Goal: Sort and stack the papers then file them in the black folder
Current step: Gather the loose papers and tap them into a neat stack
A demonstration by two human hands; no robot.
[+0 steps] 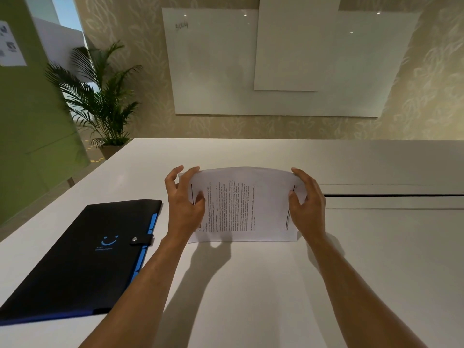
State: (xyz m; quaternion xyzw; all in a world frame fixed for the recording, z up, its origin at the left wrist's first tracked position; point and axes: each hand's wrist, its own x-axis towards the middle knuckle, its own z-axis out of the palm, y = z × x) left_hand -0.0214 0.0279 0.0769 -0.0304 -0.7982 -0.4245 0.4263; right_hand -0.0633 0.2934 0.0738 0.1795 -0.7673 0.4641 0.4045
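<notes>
A stack of printed white papers (251, 209) stands on its long edge on the white table (251, 285), its text running sideways and its top bowed. My left hand (184, 204) grips the stack's left end and my right hand (307, 204) grips its right end. The black folder (82, 254) lies flat to the left of my left arm, closed by a snap strap, with blue tabs along its right edge and a blue smile mark on its cover.
A dark slot (391, 195) runs across the table to the right of the papers. A potted palm (100, 101) stands beyond the table's far left corner. A whiteboard (276, 64) hangs on the wall behind the table.
</notes>
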